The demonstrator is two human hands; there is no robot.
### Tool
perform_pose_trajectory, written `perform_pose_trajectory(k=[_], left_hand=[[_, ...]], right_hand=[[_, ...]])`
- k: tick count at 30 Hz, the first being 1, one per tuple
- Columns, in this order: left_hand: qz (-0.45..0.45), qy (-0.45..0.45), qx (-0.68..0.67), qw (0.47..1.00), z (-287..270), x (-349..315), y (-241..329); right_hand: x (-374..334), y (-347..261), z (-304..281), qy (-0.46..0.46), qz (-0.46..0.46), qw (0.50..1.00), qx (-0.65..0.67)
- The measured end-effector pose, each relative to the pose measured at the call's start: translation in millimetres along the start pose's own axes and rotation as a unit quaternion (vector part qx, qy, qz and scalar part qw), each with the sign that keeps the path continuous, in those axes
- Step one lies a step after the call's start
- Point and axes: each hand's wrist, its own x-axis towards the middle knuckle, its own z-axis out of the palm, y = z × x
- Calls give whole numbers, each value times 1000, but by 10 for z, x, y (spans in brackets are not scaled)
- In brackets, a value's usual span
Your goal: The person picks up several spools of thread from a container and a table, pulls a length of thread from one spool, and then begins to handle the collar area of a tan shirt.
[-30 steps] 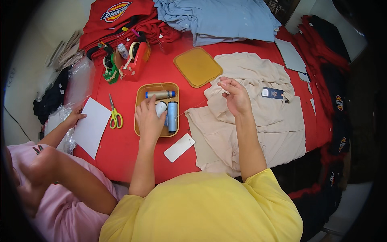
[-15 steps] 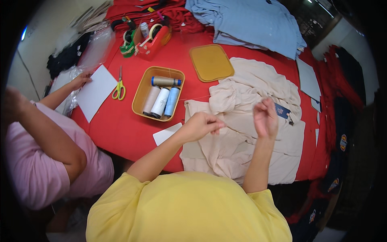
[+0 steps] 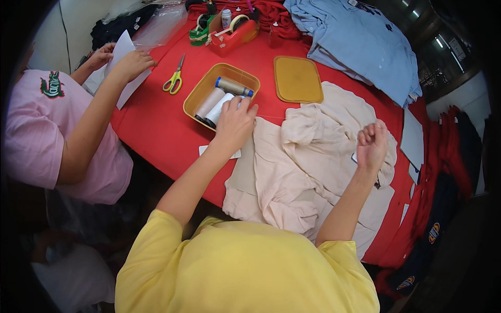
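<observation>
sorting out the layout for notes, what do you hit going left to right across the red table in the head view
White paper sheet under a co-worker's hand → green-handled scissors → yellow tray of thread spools → the person's left hand → yellow tray lid → beige garment → right hand, fisted.

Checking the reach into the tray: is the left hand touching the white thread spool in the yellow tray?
Touching. The head view shows the left hand lying over the white thread spool, fingers on its end, inside the yellow tray.
</observation>
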Motion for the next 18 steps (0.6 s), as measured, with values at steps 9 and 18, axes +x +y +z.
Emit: perform_pose_trajectory(k=[9, 18], left_hand=[[-264, 16, -268, 926, -247, 218, -1027], [-209, -103, -76, 970, -340, 116, -1147]], right_hand=[[562, 855, 509, -72, 104, 957, -261], [831, 1840, 856, -156, -124, 625, -755]])
